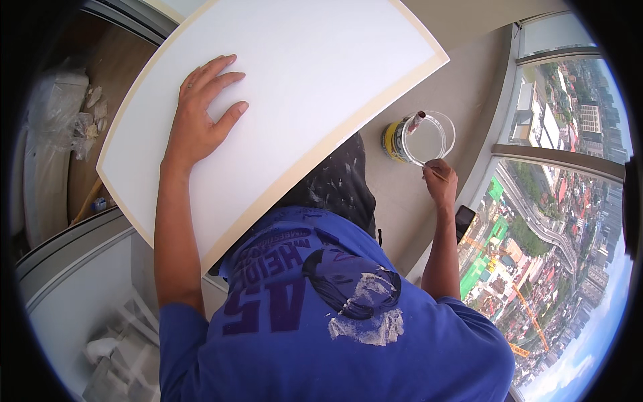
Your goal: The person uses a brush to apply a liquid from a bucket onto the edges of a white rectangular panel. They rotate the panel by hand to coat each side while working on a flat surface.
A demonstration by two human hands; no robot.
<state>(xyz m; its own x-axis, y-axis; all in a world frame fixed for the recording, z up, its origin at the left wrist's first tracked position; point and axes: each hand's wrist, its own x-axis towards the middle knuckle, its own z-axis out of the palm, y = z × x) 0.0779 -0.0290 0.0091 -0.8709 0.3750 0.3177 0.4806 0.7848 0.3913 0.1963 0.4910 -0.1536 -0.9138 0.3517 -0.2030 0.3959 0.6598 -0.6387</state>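
Note:
My left hand lies on a large white panel with tan strips along its edges, fingers spread and holding nothing. The panel slopes across my lap. At my right, my right hand is closed round a thin paintbrush, beside the near rim of a paint bucket. White paint shows inside the bucket, and its wire handle hangs out to the right. Another brush leans at the bucket's far left rim. The tip of the brush in my hand is too small to make out.
Tall windows run along the right, with a city far below. A dark phone lies on the ledge near my right forearm. On the left, plastic-wrapped items stand beyond a door track. The bucket stands on a grey floor.

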